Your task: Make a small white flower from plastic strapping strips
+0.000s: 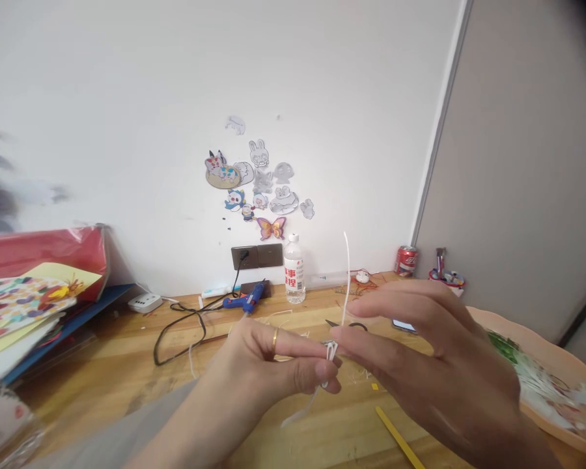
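Note:
My left hand (283, 368), with a gold ring on one finger, pinches a small looped bundle of white cord (331, 352) between thumb and forefinger. One end of the cord (346, 273) stands straight up above the bundle, and another hangs down below the fingers. My right hand (434, 358) is at the right of the bundle, its thumb and fingertips close around the base of the upright cord. Its fingertips partly overlap the loops, so the exact contact is hard to see. Behind the hands lies a pair of dark scissors (359, 327), partly hidden.
A blue glue gun (247, 301) with a black cable and a water bottle (294, 273) stand behind. At right are a red can (406, 260) and a pink tray (576, 430) of materials. A yellow strip (398, 436) lies in front; papers (24, 306) are stacked left.

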Demonstrator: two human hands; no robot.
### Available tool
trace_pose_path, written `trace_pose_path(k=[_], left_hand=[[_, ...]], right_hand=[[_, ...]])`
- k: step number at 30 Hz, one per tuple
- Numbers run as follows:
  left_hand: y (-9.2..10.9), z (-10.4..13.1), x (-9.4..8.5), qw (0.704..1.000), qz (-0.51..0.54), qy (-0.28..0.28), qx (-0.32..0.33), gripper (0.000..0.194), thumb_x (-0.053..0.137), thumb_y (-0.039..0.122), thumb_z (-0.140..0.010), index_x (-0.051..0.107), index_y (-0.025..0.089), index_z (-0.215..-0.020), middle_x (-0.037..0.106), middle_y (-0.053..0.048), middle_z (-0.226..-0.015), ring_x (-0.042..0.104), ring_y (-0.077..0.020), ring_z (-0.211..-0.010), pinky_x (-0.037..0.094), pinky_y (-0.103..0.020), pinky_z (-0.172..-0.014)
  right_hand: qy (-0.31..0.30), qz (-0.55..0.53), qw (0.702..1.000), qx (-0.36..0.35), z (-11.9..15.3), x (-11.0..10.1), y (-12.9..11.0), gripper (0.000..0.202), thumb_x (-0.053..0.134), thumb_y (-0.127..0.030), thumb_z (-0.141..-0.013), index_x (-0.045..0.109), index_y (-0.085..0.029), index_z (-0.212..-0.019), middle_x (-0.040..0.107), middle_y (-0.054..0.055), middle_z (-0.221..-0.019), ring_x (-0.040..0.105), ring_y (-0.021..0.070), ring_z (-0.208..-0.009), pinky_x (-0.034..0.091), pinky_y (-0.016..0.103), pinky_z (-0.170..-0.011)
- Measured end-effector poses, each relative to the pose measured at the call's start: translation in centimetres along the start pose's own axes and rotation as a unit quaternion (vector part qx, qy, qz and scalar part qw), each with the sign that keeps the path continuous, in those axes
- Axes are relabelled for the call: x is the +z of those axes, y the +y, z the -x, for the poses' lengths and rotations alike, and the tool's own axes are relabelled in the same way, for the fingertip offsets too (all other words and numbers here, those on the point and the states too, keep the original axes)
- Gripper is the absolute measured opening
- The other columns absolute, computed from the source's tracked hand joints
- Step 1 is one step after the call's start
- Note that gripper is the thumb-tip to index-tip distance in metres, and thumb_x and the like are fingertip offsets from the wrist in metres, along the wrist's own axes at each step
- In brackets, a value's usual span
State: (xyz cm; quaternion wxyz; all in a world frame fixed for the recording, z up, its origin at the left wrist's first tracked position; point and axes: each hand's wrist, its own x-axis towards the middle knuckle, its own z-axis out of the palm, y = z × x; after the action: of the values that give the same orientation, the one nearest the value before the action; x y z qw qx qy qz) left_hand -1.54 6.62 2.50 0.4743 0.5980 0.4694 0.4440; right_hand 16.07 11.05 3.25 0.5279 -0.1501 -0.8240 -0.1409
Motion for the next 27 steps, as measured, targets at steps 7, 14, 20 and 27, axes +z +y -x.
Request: trace_pose_path(k=[7, 14, 20, 27], left_hand=[[0.2, 0.1, 0.2, 1.0, 0.003, -0.022, 0.007, 0.015, 0.065, 0.03, -0.07, 0.071, 0.023, -0.059, 0.061, 0.003, -0.062, 0.048, -0.011, -0.063, 0.039, -0.021, -0.059], [0.3, 0.2, 0.4, 1.0, 0.009, 0.004, -0.003, 0.013, 0.066, 0.03, -0.069, 0.071, 0.021, -0.06, 0.065, 0.002, -0.064, 0.052, -0.0117, -0.063, 0.039, -0.021, -0.059], [0.4, 0.0, 0.8, 1.0, 0.005, 0.028, 0.007, 0.013, 0.065, 0.029, -0.069, 0.073, 0.02, -0.064, 0.067, -0.001, -0.066, 0.055, -0.0148, -0.066, 0.042, -0.023, -0.062], [0.2, 0.6, 1.5, 0.993, 0.007, 0.09, 0.075, 0.011, 0.066, 0.025, -0.069, 0.073, 0.023, -0.062, 0.063, 0.001, -0.062, 0.057, -0.0152, -0.066, 0.045, -0.023, -0.062]], right_hand=[[-0.054, 0.021, 0.996, -0.064, 0.2, -0.8, 0.5, 0.016, 0.052, -0.01, -0.08, 0.066, -0.019, -0.08, 0.068, 0.001, -0.085, 0.054, 0.0152, -0.089, 0.041, 0.028, -0.082], [-0.049, 0.053, 0.995, -0.071, 0.4, -0.5, 0.5, 0.014, 0.055, -0.011, -0.077, 0.065, -0.02, -0.081, 0.067, 0.0, -0.081, 0.054, 0.0154, -0.079, 0.041, 0.03, -0.073], [-0.011, 0.049, 0.997, -0.059, 0.5, 0.1, 0.0, 0.01, 0.064, -0.011, -0.07, 0.065, -0.016, -0.078, 0.066, 0.001, -0.073, 0.054, 0.0145, -0.067, 0.042, 0.03, -0.063], [0.023, 0.006, 1.0, 0.011, 0.6, 0.7, -1.3, 0.009, 0.062, -0.009, -0.071, 0.064, -0.017, -0.075, 0.063, 0.0, -0.067, 0.054, 0.0113, -0.059, 0.044, 0.025, -0.054]])
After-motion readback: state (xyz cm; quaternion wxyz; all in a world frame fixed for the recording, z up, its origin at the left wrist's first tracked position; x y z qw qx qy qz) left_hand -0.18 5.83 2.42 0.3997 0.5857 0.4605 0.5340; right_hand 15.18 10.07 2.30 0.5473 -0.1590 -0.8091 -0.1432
